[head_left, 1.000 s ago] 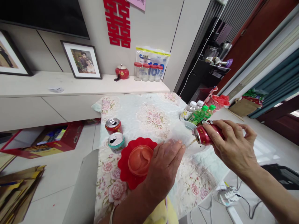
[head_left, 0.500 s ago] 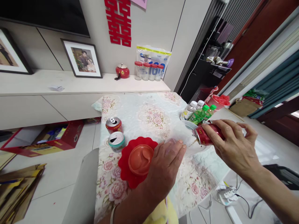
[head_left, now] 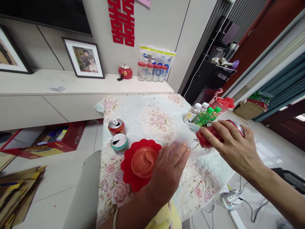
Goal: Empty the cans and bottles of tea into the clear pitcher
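Observation:
My right hand [head_left: 234, 148] wraps around a red drink can [head_left: 207, 137], tilted with its open end to the left. A thin stream leaves the can over a translucent plastic container [head_left: 187, 136] whose exact shape is hard to make out. On the near left side of this container, my left hand [head_left: 168, 170] has its fingers laid together over the plastic; its thumb is hidden. Beside that hand, a red scalloped plate [head_left: 128, 173] carries an orange-red divided dish [head_left: 143, 162]. Farther left stand an opened silver-and-teal can [head_left: 119, 144] and another red can [head_left: 116, 128].
Several bottles [head_left: 206, 116] with white and green caps stand at the table's right edge, near a pink basket [head_left: 219, 104]. A flowered cloth [head_left: 158, 119] covers the table. Behind it, a white cabinet holds red-lidded jars [head_left: 152, 72]. A power strip [head_left: 231, 200] lies on the floor.
My right hand has tipped the red can more steeply, its base rising into view on the right. My left hand stays almost where it was.

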Demonstrator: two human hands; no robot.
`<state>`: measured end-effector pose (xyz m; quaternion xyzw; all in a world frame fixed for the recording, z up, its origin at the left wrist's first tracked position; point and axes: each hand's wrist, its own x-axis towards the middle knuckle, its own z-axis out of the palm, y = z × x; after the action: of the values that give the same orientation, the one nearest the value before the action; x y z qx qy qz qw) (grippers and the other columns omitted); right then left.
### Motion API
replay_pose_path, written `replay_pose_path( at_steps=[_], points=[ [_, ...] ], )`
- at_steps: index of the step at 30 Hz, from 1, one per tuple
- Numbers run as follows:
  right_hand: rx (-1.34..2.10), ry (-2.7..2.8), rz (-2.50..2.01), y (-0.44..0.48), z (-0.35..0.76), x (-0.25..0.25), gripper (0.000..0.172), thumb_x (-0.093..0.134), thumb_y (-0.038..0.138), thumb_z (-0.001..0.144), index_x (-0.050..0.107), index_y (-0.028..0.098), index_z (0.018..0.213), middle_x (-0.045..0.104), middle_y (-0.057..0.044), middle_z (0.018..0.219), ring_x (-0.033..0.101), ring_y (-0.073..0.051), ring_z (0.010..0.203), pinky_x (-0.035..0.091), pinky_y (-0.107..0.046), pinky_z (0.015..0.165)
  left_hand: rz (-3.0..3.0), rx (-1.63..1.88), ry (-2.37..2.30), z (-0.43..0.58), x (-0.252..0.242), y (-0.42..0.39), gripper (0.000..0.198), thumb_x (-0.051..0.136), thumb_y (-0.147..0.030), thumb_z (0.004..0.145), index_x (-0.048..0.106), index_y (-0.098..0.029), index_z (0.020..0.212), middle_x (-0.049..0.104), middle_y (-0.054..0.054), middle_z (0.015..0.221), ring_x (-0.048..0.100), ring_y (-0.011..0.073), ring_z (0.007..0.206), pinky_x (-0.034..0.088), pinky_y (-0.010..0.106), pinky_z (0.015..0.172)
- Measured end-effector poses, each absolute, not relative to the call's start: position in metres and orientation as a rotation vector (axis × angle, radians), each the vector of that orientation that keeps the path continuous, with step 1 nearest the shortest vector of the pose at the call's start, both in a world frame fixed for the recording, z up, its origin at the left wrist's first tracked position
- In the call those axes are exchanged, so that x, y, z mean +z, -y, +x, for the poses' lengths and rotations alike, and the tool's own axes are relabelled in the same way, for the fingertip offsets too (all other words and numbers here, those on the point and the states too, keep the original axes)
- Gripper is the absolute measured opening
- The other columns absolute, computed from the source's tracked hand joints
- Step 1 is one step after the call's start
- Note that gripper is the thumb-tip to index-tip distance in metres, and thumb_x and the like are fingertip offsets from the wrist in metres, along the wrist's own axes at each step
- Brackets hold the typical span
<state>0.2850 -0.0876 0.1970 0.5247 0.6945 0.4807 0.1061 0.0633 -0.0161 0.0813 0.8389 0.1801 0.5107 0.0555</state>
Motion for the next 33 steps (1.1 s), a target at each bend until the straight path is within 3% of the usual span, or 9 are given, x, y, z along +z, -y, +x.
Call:
replay_pose_path(
  at_steps=[9, 33],
  points=[
    [1.394, -2.034, 1.372, 0.077, 0.273, 0.204, 0.039, 0.057, 0.003, 0.099, 0.056, 0.025, 0.132, 0.071, -0.01, 0.13, 0.06, -0.027, 0.122, 0.039, -0.05, 0.092, 2.565, 1.525, -0.555, 0.062, 0.081, 0.017, 0.042, 0.044, 0.003, 0.101, 0.064, -0.009, 0.137, 0.074, 0.011, 0.138, 0.07, 0.0251, 0.124, 0.064, 0.043, 0.098],
    [1.377, -2.003, 1.19, 0.066, 0.267, 0.208, 0.037, 0.06, 0.009, 0.1, 0.055, 0.026, 0.133, 0.064, -0.01, 0.138, 0.049, -0.027, 0.133, 0.042, -0.052, 0.096, 2.61, 1.499, -0.567, 0.062, 0.078, 0.016, 0.045, 0.044, 0.003, 0.101, 0.062, -0.01, 0.139, 0.073, 0.012, 0.14, 0.069, 0.0235, 0.124, 0.063, 0.04, 0.098]
  ],
)
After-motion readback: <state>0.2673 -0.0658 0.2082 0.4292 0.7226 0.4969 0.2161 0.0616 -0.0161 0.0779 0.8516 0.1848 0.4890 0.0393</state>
